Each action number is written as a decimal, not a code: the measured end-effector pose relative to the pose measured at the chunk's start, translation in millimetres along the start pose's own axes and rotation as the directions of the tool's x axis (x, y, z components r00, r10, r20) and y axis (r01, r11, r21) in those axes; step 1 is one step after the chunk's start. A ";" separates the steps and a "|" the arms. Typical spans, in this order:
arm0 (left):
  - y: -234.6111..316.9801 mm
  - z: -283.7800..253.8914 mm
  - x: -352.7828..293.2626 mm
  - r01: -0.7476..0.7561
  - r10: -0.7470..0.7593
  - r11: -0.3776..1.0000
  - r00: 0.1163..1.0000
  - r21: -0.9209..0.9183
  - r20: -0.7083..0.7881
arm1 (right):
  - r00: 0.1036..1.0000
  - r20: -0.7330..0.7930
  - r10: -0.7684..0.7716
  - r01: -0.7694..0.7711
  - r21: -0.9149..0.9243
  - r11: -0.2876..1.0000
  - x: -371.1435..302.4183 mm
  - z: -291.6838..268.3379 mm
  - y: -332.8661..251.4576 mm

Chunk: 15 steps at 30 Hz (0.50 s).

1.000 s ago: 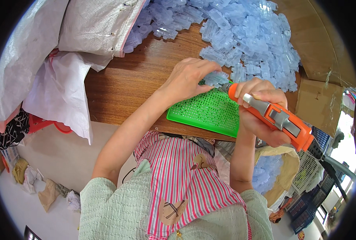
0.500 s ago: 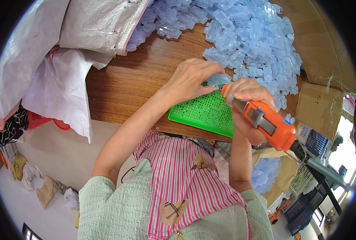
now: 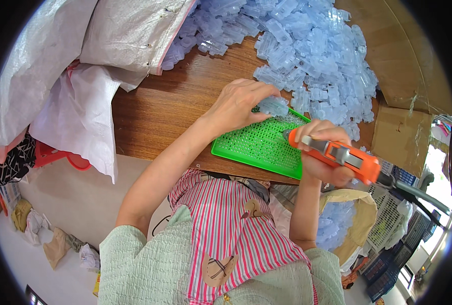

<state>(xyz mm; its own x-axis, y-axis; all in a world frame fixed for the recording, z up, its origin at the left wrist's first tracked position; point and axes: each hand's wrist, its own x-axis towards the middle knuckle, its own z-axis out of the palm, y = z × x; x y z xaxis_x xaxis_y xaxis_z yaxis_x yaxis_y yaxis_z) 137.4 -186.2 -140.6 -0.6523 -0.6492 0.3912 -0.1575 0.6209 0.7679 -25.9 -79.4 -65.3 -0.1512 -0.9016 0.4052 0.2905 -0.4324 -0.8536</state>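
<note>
My left hand [image 3: 244, 103] pinches a clear plastic part [image 3: 273, 106] over the far edge of a green perforated tray [image 3: 251, 147]. Small shiny pieces, perhaps screws [image 3: 293, 118], lie in the tray's far corner. Wrapped in my right hand [image 3: 323, 152] is an orange electric screwdriver [image 3: 345, 157], tilted with its nose toward the tray and its cable end to the right. Its tip is apart from the plastic part. A large heap of similar clear plastic parts [image 3: 307, 56] lies beyond both hands.
The brown wooden table [image 3: 160, 112] carries a white woven sack [image 3: 129, 38] at the far left. Cardboard walls [image 3: 401, 137] border the right side. Below the right edge sits an open bag [image 3: 360, 213] of clear parts, beside stacked plastic crates [image 3: 388, 229].
The screwdriver in my right hand has drawn back toward me and rightward, away from the plastic part. My left hand still holds the part, now more exposed to view.
</note>
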 end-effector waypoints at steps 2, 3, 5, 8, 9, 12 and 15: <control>1.4 -0.8 0.6 0.016 -0.016 1.000 0.999 0.003 0.033 | 1.000 -0.026 -0.009 0.007 -0.040 0.999 -8.2 -3.4 9.1; 1.4 -1.3 0.2 0.021 -0.021 1.000 0.999 0.000 0.039 | 0.999 -0.049 -0.020 0.016 -0.078 0.997 -10.2 -4.5 13.1; -0.4 -1.7 1.2 0.012 -0.012 1.000 1.000 0.013 0.027 | 0.998 -0.061 -0.021 0.015 -0.089 0.996 -8.4 -5.4 19.6; -2.0 -0.4 -0.6 0.031 -0.031 0.999 0.999 0.013 0.038 | 0.995 -0.099 0.013 -0.022 -0.088 0.996 -12.4 -7.1 26.3; -2.5 -0.2 -0.8 0.037 -0.038 0.999 0.998 0.015 0.041 | 0.994 -0.103 0.032 -0.038 -0.058 0.998 -13.7 -8.2 27.6; -1.3 -0.4 0.9 0.020 -0.021 1.000 0.999 0.023 0.032 | 0.993 -0.107 0.052 -0.057 -0.041 0.998 -13.8 -8.4 27.1; -2.7 -0.2 -1.0 0.039 -0.040 0.999 0.998 0.019 0.043 | 0.992 -0.111 0.055 -0.060 -0.050 0.997 -13.9 -7.0 27.2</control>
<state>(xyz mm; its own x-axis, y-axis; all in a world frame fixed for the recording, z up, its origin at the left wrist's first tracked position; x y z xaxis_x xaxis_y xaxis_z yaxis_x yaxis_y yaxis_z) 138.6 -187.3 -143.0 -0.6767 -0.6540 0.3380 -0.1969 0.6032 0.7729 -22.5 -78.6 -96.5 -0.2391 -0.9170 0.3192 0.2519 -0.3760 -0.8917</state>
